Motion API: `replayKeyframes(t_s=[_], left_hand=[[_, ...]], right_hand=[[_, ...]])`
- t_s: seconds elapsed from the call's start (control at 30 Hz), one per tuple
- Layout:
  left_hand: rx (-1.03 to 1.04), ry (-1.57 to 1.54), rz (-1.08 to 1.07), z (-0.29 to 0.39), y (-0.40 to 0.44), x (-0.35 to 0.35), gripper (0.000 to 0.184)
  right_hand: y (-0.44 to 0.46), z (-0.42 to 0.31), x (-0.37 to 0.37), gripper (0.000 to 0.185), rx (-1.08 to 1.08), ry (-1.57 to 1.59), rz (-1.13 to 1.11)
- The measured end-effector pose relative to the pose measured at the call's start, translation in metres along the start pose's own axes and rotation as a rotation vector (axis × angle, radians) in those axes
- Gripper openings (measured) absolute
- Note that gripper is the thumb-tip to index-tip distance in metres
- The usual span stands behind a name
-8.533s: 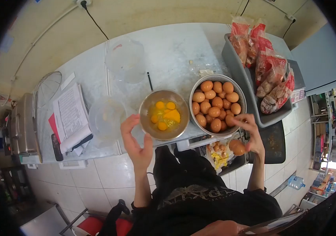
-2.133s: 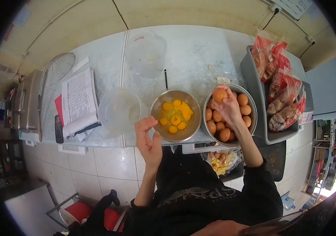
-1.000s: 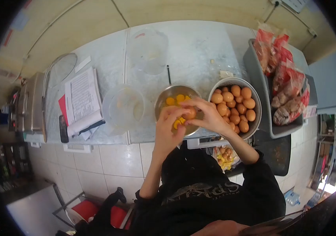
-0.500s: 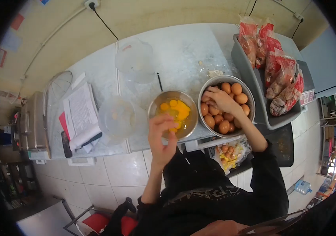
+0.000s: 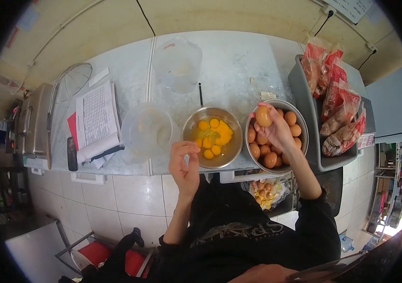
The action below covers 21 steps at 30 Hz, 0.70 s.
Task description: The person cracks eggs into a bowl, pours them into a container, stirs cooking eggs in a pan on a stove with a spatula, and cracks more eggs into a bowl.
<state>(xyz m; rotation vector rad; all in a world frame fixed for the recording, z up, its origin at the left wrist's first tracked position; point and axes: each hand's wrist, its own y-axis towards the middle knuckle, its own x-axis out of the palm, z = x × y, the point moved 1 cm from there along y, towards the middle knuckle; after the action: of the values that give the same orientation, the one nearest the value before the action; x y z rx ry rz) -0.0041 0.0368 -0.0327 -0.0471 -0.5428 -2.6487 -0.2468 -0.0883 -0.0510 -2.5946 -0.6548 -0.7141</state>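
Right hand [image 5: 278, 132] has risen from the pot [image 5: 304, 142], gripping an egg [image 5: 263, 116], picked but apparently uncracked on my feed; left hand [image 5: 185, 169] half-open, seemingly empty, by the bowl [image 5: 235, 152].

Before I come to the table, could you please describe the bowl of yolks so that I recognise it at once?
Find the long pale table, then its edge opposite the wall. There, between a translucent plastic tub on the left and a container of whole brown eggs, is the shiny metal bowl. Of these three, only it holds loose yellow yolks.
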Motion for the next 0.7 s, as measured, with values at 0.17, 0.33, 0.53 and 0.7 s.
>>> replayKeyframes(t_s=[0.17, 0.33, 0.53, 0.7], left_hand=[[-0.069, 0.021, -0.077, -0.023, 0.004, 0.013, 0.018], [-0.195, 0.074, -0.18, -0.036, 0.012, 0.033, 0.023], [-0.164, 0.101, -0.375, -0.023, 0.027, 0.042, 0.041], [-0.105, 0.313, -0.338, -0.034, 0.021, 0.027, 0.045]], right_hand=[[0.001, 0.019, 0.028, 0.043, -0.655, -1.607, -0.08], [0.004, 0.013, 0.047, 0.042, -0.532, -1.589, -0.106], [0.021, 0.009, 0.056, 0.045, 0.176, -0.647, -0.221], [0.025, 0.017, 0.072, 0.053, -0.283, -1.165, -0.364]])
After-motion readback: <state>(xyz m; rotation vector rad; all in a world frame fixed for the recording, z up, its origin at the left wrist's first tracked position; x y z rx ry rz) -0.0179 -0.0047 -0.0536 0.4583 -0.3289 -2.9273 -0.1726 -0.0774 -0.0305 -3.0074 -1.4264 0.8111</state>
